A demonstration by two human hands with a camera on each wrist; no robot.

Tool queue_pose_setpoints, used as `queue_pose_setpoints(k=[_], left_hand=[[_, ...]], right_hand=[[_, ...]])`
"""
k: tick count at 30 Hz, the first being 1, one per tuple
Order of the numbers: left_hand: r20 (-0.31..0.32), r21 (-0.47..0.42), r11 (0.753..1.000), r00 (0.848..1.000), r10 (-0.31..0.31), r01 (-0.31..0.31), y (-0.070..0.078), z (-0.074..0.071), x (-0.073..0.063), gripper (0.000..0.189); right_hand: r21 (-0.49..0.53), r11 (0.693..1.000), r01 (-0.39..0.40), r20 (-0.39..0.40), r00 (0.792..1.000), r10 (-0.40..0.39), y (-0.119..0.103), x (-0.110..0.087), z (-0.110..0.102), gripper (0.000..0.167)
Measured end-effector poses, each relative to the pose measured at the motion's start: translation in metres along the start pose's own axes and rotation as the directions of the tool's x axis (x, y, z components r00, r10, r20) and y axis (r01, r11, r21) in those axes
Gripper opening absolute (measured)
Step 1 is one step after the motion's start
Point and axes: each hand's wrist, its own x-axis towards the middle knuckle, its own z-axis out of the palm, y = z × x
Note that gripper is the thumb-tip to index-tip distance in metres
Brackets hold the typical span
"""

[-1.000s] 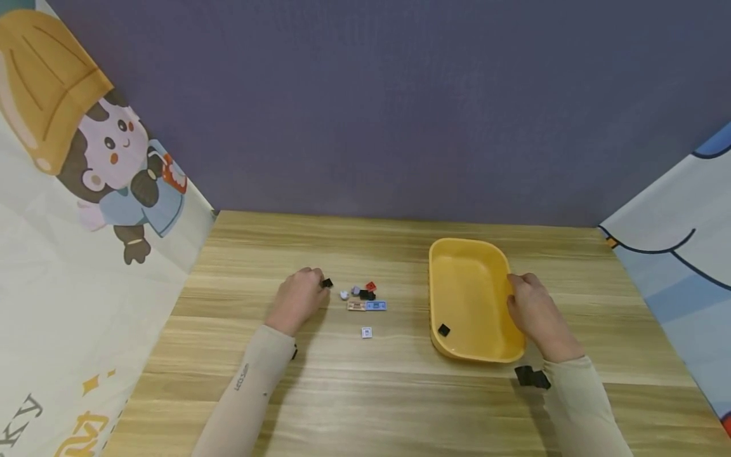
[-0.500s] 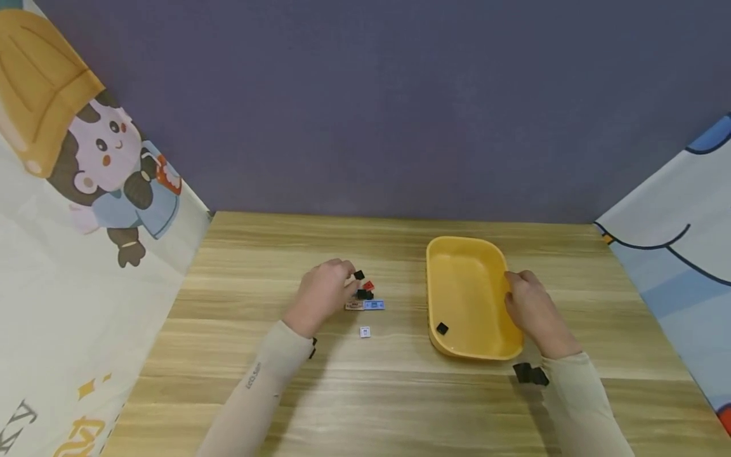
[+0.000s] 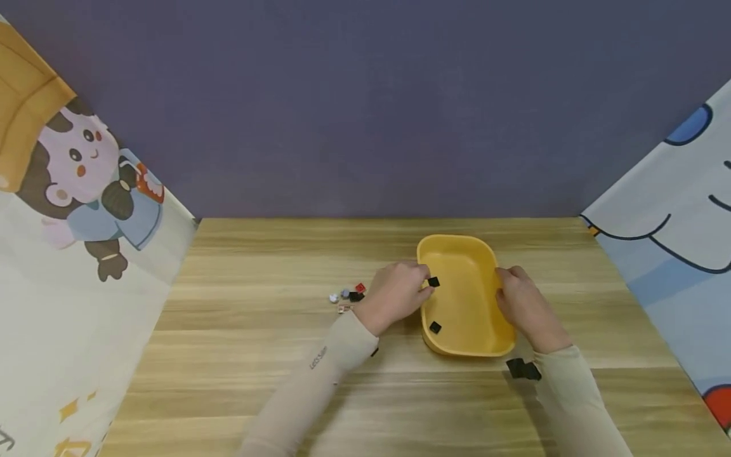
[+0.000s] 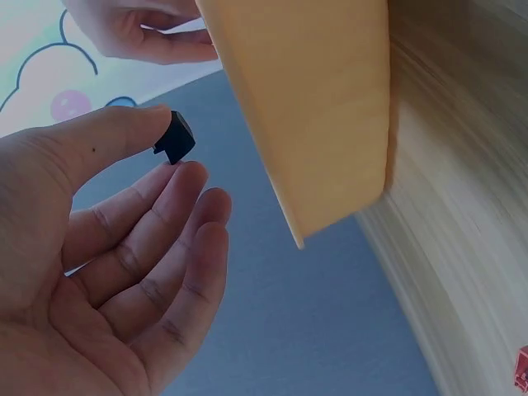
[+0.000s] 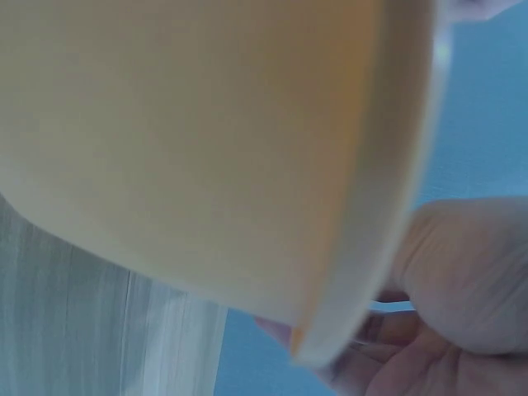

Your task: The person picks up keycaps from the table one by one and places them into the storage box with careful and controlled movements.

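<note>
My left hand [image 3: 398,291] is over the left rim of a yellow plastic bin [image 3: 465,295]. Between its thumb and index fingertip it pinches a small black block [image 4: 175,138]; the other fingers are loosely bent in the left wrist view. My right hand [image 3: 528,310] grips the bin's right rim, thumb and fingers on either side of the wall. On the bin's floor, near its front left corner, lies another small black block [image 3: 435,327]. The bin's wall [image 5: 181,148] fills much of the right wrist view.
Left of the bin, partly behind my left forearm, small pieces lie on the wooden table [image 3: 257,355]: a red one [image 3: 360,287], a black one [image 3: 356,296], a grey one [image 3: 345,293], a white one [image 3: 334,298] and a tan tile [image 3: 344,308]. A dark wall [image 3: 365,127] stands behind.
My left hand has carried the black block rightward, past the small pieces, to the bin's left rim. My right hand keeps hold of the bin; the head view has shifted slightly.
</note>
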Motion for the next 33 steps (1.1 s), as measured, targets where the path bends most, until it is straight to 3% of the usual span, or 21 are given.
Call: queue_pose_setpoints(k=[6, 12, 18, 23, 33], left_hand=[[0.005, 0.01, 1.0, 1.0, 0.006, -0.006, 0.004, 0.002, 0.003, 0.026], [-0.026, -0.034, 0.999, 1.0, -0.003, 0.002, -0.006, 0.0, -0.006, 0.02], [-0.105, -0.074, 0.995, 0.992, -0.072, 0.065, -0.027, -0.012, -0.029, 0.015], [-0.109, -0.074, 0.986, 0.982, -0.155, 0.147, -0.044, -0.022, -0.056, 0.021], [-0.107, -0.11, 0.975, 0.973, -0.204, 0.193, -0.077, -0.008, -0.093, 0.01]], right_hand=[[-0.002, 1.0, -0.007, -0.009, 1.0, 0.007, -0.001, 0.002, 0.002, 0.036], [-0.009, 1.0, -0.003, -0.015, 1.0, 0.003, 0.0, 0.002, 0.003, 0.036], [-0.019, 1.0, 0.009, -0.029, 1.0, -0.009, 0.001, 0.001, 0.004, 0.036], [-0.016, 1.0, 0.023, -0.037, 0.999, -0.024, 0.002, 0.0, 0.005, 0.036], [-0.008, 1.0, -0.012, 0.007, 1.0, 0.012, -0.001, 0.002, 0.003, 0.038]])
